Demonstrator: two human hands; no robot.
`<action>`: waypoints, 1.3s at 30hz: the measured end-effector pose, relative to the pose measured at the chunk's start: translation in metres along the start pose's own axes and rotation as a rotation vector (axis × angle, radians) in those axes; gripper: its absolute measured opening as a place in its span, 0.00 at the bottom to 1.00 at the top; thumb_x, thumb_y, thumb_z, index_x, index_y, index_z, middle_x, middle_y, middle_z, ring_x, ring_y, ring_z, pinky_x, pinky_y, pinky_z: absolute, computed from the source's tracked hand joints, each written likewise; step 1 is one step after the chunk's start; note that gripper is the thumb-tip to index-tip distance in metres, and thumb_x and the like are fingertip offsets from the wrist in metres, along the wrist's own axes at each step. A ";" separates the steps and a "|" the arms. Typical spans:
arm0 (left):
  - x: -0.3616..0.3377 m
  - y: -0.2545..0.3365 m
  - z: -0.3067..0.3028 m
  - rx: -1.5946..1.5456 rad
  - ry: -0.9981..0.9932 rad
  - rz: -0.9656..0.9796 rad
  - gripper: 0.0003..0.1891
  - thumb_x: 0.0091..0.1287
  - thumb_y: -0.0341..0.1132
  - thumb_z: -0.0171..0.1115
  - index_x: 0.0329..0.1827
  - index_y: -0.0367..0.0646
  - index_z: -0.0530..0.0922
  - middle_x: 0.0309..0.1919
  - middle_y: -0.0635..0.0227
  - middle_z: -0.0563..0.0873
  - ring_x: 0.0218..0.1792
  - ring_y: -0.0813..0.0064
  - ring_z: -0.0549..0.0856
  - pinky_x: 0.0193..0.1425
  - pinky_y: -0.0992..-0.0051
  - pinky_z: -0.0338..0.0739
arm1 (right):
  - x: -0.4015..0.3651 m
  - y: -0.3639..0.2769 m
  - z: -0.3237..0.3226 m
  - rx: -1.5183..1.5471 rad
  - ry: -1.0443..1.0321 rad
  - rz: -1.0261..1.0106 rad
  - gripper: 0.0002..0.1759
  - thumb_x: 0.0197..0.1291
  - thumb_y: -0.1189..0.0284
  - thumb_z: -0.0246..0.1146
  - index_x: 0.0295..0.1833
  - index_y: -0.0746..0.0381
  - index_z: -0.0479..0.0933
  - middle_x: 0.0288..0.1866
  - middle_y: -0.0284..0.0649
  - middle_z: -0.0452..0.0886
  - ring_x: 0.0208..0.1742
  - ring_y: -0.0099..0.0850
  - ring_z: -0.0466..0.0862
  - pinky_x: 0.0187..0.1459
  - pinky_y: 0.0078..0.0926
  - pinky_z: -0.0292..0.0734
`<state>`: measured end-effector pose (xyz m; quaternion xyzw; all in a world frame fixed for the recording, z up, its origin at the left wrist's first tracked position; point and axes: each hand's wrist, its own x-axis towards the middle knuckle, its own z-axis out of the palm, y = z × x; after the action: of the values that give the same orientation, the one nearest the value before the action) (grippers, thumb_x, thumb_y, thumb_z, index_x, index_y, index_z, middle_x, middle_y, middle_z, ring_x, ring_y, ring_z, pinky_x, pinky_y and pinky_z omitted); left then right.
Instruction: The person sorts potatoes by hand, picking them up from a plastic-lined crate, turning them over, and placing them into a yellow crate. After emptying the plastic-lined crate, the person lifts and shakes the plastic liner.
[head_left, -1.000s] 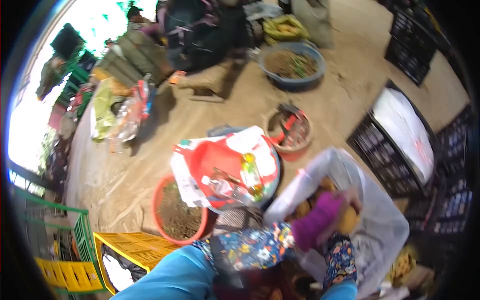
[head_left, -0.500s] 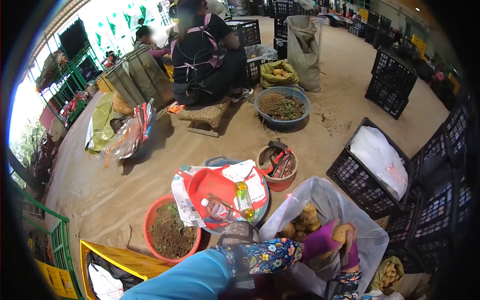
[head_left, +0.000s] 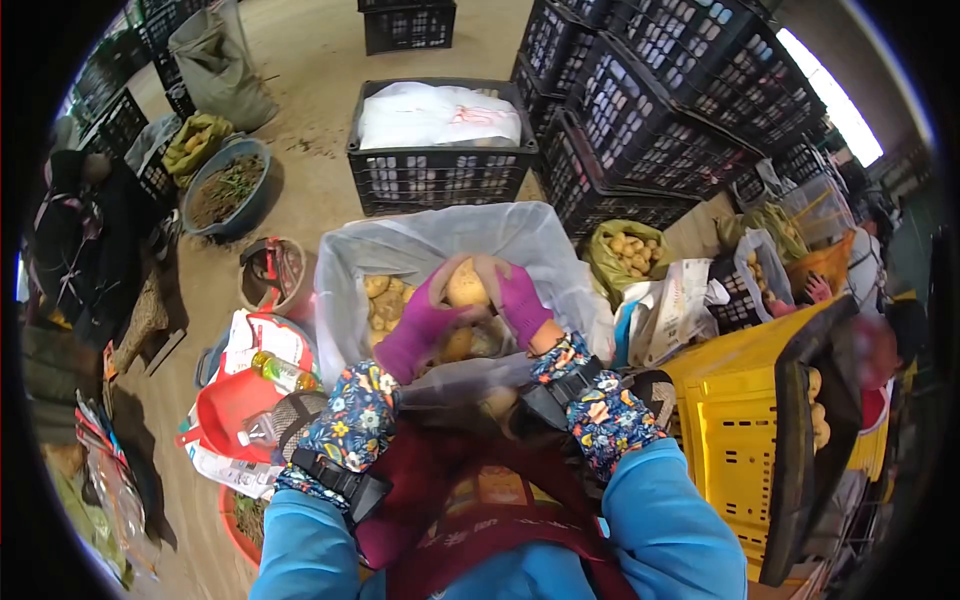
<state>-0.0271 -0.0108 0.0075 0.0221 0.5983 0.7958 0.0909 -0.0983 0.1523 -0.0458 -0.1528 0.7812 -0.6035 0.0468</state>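
Note:
A potato is held between my two purple-gloved hands, above a crate lined with a translucent plastic bag. My left hand closes on the potato's left side. On its right side, my right hand has its fingers wrapped round it. More potatoes lie in the bag, to the left of my hands and below them. My hands cover part of the bag's contents.
Ahead stands a black crate with a white bag in it, beside stacked black crates. A tilted yellow crate is at my right. A red dustpan and bottles lie left. A seated person is further left.
My view has swung to the right, so the lined crate now sits in the middle and the yellow crate at right appears. Both hands are still on a potato over the bag.

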 end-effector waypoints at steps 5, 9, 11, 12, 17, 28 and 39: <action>-0.005 0.017 -0.003 -0.104 -0.069 -0.002 0.43 0.58 0.32 0.74 0.77 0.42 0.62 0.69 0.63 0.72 0.67 0.71 0.74 0.71 0.70 0.70 | 0.002 -0.023 -0.002 -0.256 0.112 -0.107 0.25 0.72 0.55 0.55 0.51 0.68 0.79 0.40 0.49 0.85 0.39 0.43 0.87 0.38 0.36 0.82; 0.003 0.004 -0.018 0.221 -0.073 0.214 0.43 0.59 0.32 0.73 0.78 0.43 0.61 0.69 0.62 0.72 0.69 0.70 0.72 0.72 0.70 0.67 | 0.010 -0.008 0.004 0.563 0.089 0.248 0.25 0.74 0.54 0.54 0.51 0.67 0.80 0.39 0.40 0.85 0.35 0.33 0.85 0.39 0.30 0.84; 0.001 0.009 -0.019 0.236 -0.072 0.186 0.43 0.59 0.33 0.74 0.78 0.42 0.61 0.69 0.62 0.72 0.69 0.70 0.72 0.73 0.69 0.66 | 0.007 -0.028 0.001 0.591 -0.022 0.294 0.24 0.73 0.54 0.55 0.50 0.66 0.81 0.40 0.38 0.85 0.35 0.30 0.85 0.40 0.27 0.84; 0.001 0.011 -0.019 0.246 -0.073 0.171 0.44 0.58 0.33 0.75 0.77 0.42 0.61 0.69 0.62 0.72 0.70 0.70 0.71 0.73 0.69 0.66 | 0.006 -0.038 -0.001 0.445 0.003 0.276 0.23 0.73 0.55 0.56 0.50 0.66 0.81 0.40 0.38 0.85 0.37 0.29 0.85 0.41 0.27 0.83; 0.002 -0.014 -0.014 0.184 0.056 0.093 0.46 0.54 0.35 0.79 0.75 0.40 0.63 0.68 0.61 0.73 0.68 0.69 0.72 0.72 0.68 0.67 | 0.011 -0.035 -0.009 -0.023 0.128 0.018 0.16 0.69 0.61 0.61 0.49 0.63 0.83 0.39 0.36 0.86 0.39 0.28 0.84 0.44 0.25 0.80; -0.005 0.004 -0.008 0.083 -0.007 -0.036 0.44 0.55 0.31 0.78 0.74 0.39 0.62 0.63 0.57 0.76 0.64 0.65 0.77 0.69 0.67 0.72 | -0.004 -0.053 -0.005 -0.052 0.101 -0.108 0.17 0.62 0.66 0.64 0.54 0.60 0.81 0.47 0.44 0.86 0.44 0.35 0.87 0.48 0.28 0.80; 0.003 -0.001 -0.017 0.407 0.020 0.141 0.44 0.53 0.28 0.78 0.74 0.44 0.64 0.66 0.61 0.75 0.67 0.66 0.74 0.72 0.67 0.68 | -0.003 -0.037 -0.016 -0.138 -0.126 -0.209 0.23 0.67 0.65 0.59 0.65 0.59 0.73 0.54 0.46 0.84 0.51 0.37 0.85 0.53 0.32 0.77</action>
<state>-0.0320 -0.0266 0.0015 0.0742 0.7444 0.6633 0.0226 -0.0925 0.1597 -0.0062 -0.2738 0.7962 -0.5390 0.0222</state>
